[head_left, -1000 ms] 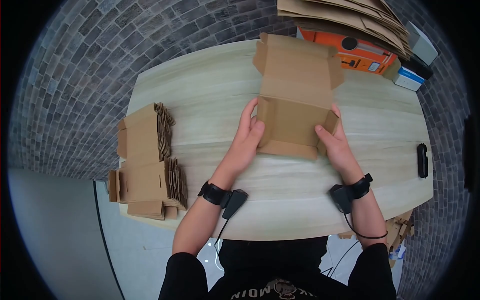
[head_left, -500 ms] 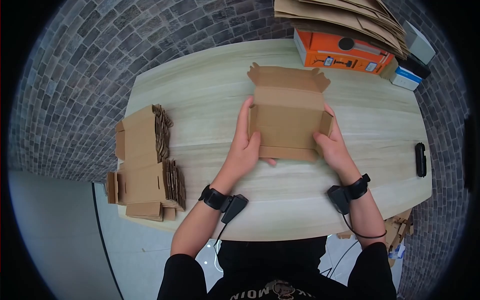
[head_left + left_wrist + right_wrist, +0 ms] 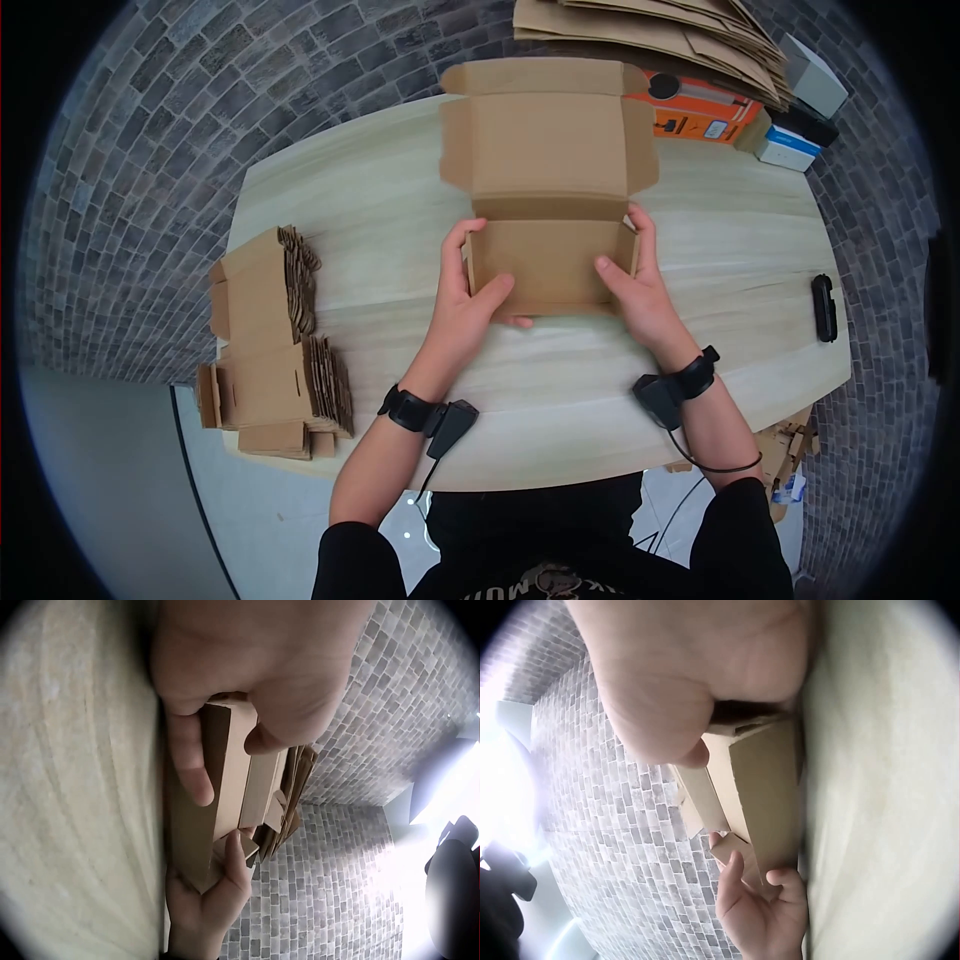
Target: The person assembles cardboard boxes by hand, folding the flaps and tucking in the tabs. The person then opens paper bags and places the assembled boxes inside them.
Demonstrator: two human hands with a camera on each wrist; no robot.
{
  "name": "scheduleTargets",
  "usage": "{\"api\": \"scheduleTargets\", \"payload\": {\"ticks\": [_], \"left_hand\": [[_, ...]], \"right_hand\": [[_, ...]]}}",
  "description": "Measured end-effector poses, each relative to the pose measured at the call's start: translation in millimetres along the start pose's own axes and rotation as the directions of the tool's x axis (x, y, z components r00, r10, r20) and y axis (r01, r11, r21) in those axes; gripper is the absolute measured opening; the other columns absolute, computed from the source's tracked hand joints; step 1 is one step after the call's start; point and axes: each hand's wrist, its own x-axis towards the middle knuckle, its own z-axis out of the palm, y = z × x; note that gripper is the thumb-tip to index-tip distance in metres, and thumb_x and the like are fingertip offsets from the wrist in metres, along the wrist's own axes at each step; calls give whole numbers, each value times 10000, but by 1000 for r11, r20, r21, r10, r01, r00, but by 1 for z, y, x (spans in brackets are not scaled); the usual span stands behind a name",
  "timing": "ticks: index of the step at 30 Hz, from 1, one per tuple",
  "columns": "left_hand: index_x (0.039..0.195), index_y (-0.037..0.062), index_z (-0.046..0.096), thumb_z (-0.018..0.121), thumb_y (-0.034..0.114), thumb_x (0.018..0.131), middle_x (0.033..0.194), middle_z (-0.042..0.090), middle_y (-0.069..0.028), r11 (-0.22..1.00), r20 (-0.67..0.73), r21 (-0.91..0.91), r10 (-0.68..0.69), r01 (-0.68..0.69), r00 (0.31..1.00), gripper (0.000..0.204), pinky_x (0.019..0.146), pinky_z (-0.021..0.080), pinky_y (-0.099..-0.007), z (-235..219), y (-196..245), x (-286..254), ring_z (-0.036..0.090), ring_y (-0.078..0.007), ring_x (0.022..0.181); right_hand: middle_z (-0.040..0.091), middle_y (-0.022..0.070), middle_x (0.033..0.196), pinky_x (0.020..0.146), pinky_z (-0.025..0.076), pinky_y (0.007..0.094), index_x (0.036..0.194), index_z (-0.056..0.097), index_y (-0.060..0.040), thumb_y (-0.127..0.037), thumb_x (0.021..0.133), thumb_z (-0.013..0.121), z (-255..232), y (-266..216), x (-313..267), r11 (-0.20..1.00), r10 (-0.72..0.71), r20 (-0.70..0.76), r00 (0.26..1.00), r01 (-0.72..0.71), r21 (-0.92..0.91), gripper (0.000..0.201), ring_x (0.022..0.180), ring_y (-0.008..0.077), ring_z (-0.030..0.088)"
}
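Note:
Between both hands is a brown cardboard box, its tray walls raised and its flapped lid standing open on the far side. My left hand grips the left end, thumb inside the tray and fingers along the outer wall. On the right end, my right hand holds the side wall the same way, thumb inside. One left fingertip shows under the near edge. In the left wrist view the box's front wall runs close along the tabletop, with both hands at its ends.
Stacked flat cardboard blanks lie at the table's left edge. At the back right stand an orange printed box with large cardboard sheets above it, and a small blue-white box. A black object lies near the right edge.
The box's side and front walls have come upright, forming a tray. Its lid, foreshortened half a second ago, now shows broad and flat-on. Both hands keep hold at the two ends.

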Motion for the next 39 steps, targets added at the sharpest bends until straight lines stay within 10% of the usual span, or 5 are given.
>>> {"api": "scheduleTargets", "payload": {"ticks": [9, 17, 19, 28, 39], "left_hand": [[1476, 108, 111, 683, 199, 907, 1374, 371, -116, 677, 168, 567, 464, -470, 870, 812, 1049, 361, -339, -26, -34, 9, 444, -191, 1214], [1468, 139, 187, 683, 98, 883, 1230, 462, -66, 876, 117, 344, 318, -338, 941, 768, 985, 399, -307, -23, -26, 14, 475, -158, 1111], [1463, 130, 272, 619, 34, 912, 1238, 466, -48, 984, -122, -123, 111, -126, 986, 658, 988, 398, -289, -19, -18, 14, 475, -158, 1123], [1530, 53, 274, 535, 216, 969, 1372, 473, -59, 977, 119, 117, 166, -180, 979, 639, 1060, 381, -311, -19, -11, 6, 472, -168, 1252], [1533, 69, 303, 388, 177, 965, 1520, 372, -161, 985, 44, -170, -6, 14, 999, 584, 1134, 308, -358, -28, -6, 10, 390, -237, 1382]], "right_hand": [[438, 40, 1177, 935, 411, 271, 1366, 297, -95, -157, 979, 583, -15, 28, 4, 982, -118, 62, 991, 126, -138, 485, 1066, 102, 449], [509, 3, 1090, 841, 455, 246, 1336, 367, -133, -150, 1004, 527, -8, 2, 5, 992, 110, 59, 992, -114, 60, 369, 976, 85, 508], [553, 56, 1236, 927, 448, 274, 1310, 434, -106, -136, 999, 533, 0, -10, 5, 969, 11, -33, 999, -3, 246, 328, 1122, 132, 537], [472, 142, 1394, 1099, 344, 349, 1433, 443, -86, -139, 874, 634, -17, 4, 9, 901, -178, 157, 971, 225, -370, 593, 1314, 249, 445], [319, 103, 1512, 1124, 304, 320, 1568, 224, -99, -170, 871, 575, -31, -4, 5, 973, 100, 417, 903, -176, 148, 784, 1348, 213, 401]]}}
